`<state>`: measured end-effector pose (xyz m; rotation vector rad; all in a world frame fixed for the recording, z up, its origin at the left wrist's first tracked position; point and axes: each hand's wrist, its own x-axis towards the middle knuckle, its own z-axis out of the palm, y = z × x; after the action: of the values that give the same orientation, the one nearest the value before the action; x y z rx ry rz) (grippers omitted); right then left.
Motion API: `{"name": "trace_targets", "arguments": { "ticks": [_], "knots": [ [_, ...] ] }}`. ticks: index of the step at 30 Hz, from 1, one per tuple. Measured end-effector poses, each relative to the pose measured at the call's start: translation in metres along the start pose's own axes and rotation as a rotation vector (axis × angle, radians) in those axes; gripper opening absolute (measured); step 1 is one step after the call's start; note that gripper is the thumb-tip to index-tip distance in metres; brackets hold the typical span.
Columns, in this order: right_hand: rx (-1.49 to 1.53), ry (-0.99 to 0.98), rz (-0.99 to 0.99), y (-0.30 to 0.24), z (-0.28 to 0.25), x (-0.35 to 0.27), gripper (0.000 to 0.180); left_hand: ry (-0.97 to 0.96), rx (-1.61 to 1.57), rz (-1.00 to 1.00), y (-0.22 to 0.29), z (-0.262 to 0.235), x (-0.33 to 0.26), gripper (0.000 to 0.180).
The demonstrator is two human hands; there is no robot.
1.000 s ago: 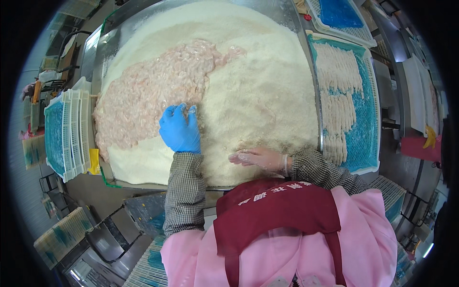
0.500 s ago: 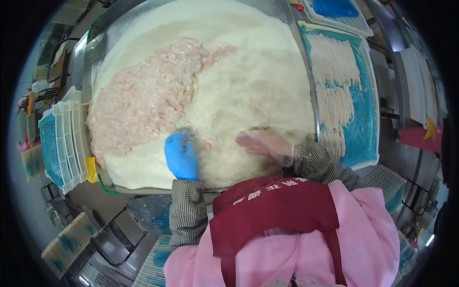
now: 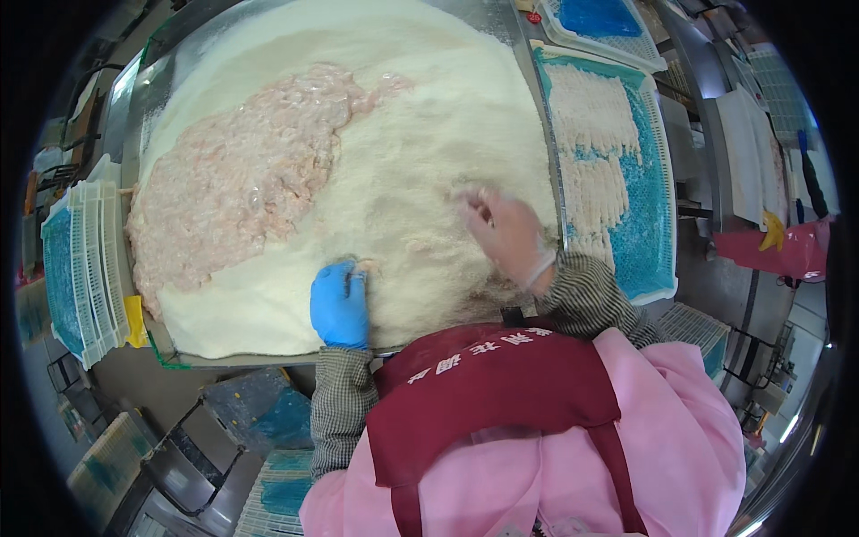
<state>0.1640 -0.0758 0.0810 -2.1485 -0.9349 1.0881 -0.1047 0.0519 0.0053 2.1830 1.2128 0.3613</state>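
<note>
My left hand [image 3: 340,306], in a blue glove, is closed low over the pale powder [image 3: 429,161] near the tray's front edge. A small pinkish piece of raw meat [image 3: 367,266] shows at its fingertips. To the right, my right hand [image 3: 508,234], in a clear glove, hovers over the powder with its fingers curled in and slightly blurred. What those fingers hold, if anything, is hidden. A large heap of wet raw meat pieces [image 3: 242,170] lies on the powder at the left of the metal tray [image 3: 535,107].
Right of the tray, a white basket [image 3: 664,179] with a blue-green mesh liner holds rows of coated strips [image 3: 595,112]. Another white basket [image 3: 617,55] sits behind it. Stacked white baskets [image 3: 98,268] stand at the left, beside a yellow piece [image 3: 135,320].
My right hand has lifted off the powder and moved forward, its flat fingers now curled. My left hand now meets the small meat piece that lay apart from it. The whole view has shifted.
</note>
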Motion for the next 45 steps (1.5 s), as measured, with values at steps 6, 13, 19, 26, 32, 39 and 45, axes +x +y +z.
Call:
{"name": "trace_targets", "arguments": {
  "ticks": [6,13,19,26,32,39,45],
  "knots": [
    [-0.38,0.198,-0.184,0.026,0.021,0.055,0.042,-0.065,0.031,-0.151,0.002,-0.017,-0.009,0.048],
    [1.173,-0.23,0.216,0.032,0.022,0.035,0.027,0.171,0.0,-0.078,-0.007,0.002,-0.008,0.051],
    [1.671,-0.378,0.193,0.026,0.055,0.033,0.031,-0.009,-0.54,-0.313,0.059,-0.005,0.002,0.033],
    [1.689,-0.465,0.099,-0.007,0.067,0.022,0.05,-0.04,-0.592,-0.234,0.103,0.012,-0.009,0.016],
    [1.58,-0.465,0.044,-0.019,0.066,0.016,0.061,0.006,-0.466,-0.178,0.102,0.014,-0.011,0.015],
    [1.325,-0.592,0.039,-0.03,0.056,0.003,0.075,0.439,-0.004,0.35,0.098,0.006,0.015,0.049],
    [1.378,-0.513,-0.109,-0.037,0.07,0.003,0.078,0.141,-0.435,0.15,0.13,0.047,0.013,0.059]
  ]
}}
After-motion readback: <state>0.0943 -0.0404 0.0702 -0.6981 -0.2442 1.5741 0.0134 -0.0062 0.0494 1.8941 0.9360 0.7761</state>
